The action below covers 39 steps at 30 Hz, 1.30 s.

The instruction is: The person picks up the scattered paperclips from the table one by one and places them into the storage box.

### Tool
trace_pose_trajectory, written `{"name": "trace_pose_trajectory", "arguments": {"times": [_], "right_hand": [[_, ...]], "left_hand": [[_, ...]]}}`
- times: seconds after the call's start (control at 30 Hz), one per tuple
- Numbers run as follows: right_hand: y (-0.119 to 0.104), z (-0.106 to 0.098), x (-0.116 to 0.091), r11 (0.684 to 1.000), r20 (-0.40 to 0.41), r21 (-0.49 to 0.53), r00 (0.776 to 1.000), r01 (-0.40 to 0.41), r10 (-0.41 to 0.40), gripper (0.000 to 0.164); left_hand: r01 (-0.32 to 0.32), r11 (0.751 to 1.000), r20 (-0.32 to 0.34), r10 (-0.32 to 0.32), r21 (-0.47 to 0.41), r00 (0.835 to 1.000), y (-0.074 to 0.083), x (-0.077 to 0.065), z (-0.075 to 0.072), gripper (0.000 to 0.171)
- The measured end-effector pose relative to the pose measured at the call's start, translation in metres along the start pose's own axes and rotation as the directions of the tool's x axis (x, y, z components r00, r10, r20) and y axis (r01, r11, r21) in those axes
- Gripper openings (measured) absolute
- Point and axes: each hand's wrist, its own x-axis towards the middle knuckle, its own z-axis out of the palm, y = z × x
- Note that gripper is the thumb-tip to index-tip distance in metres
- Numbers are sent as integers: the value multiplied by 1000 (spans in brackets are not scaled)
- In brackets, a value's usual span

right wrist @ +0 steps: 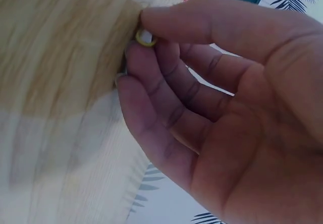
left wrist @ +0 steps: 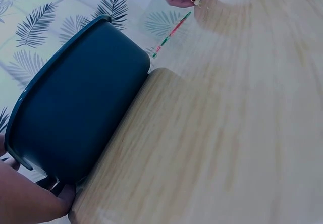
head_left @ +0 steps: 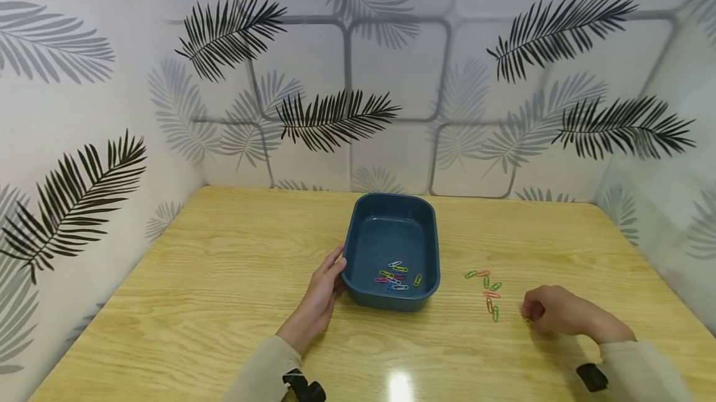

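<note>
A dark blue plastic bin (head_left: 391,302) sits on the table with several coloured paper clips (head_left: 394,278) scattered on its floor near the front. My left hand (head_left: 317,296) grips the bin's left side, its thumb up at the rim and its other fingers lower along the wall. Right of the bin, my right hand (head_left: 559,312) is down at the tabletop. Its thumb and index finger pinch a yellow paper clip (right wrist: 146,39), most of which the fingertips hide. Between that hand and the bin lie several green, pink and red paper clips (head_left: 489,306) in a loose line.
The wood-grain table (head_left: 235,253) reaches back to a wall (head_left: 391,153) with a leaf pattern, and similar panels stand at left and right. Dark straps (head_left: 592,377) show at both wrists.
</note>
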Motion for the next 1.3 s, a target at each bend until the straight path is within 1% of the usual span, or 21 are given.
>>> {"name": "trace_pose_trajectory", "arguments": {"times": [0.13, 0.3, 0.4, 0.63, 0.7, 0.8, 0.97, 1.13, 1.3], "right_hand": [[1, 1, 2, 999, -33, -40, 999, -2, 0, 16], [-5, -1, 6, 997, -107, -75, 994, -11, 3, 15], [-13, -5, 10, 996, -143, -90, 989, 15, -28, 14], [-30, -9, 19, 991, -155, -91, 981, 101, -115, 12], [-33, -9, 24, 989, -182, -102, 975, 108, -125, 11], [-40, -11, 34, 987, -239, -111, 961, 117, -141, 10], [-59, -21, 51, 990, -325, -98, 937, 103, -130, 8], [-82, -30, 68, 992, -351, -48, 928, 115, -124, 6], [-96, -27, 84, 989, -378, -10, 915, 148, -141, 7]], "left_hand": [[3, 1000, 6, -3, 3, 1000, 0, 1, 1, 51], [-2, 1000, 6, 2, 0, 1000, 1, 2, 1, 51], [-3, 1000, 0, 3, -6, 1000, 1, 2, 0, 51], [2, 1000, 0, -2, -7, 1000, 1, 1, -2, 51], [3, 1000, 0, -3, -5, 1000, 1, 0, -2, 52], [5, 1000, -4, -5, -3, 1000, 1, 0, -2, 52], [7, 1000, 2, -7, -3, 1000, 0, 1, -1, 52], [6, 1000, 6, -6, -7, 1000, 0, 0, 0, 52], [5, 1000, 7, -5, -1, 1000, 0, 0, 1, 52]]}}
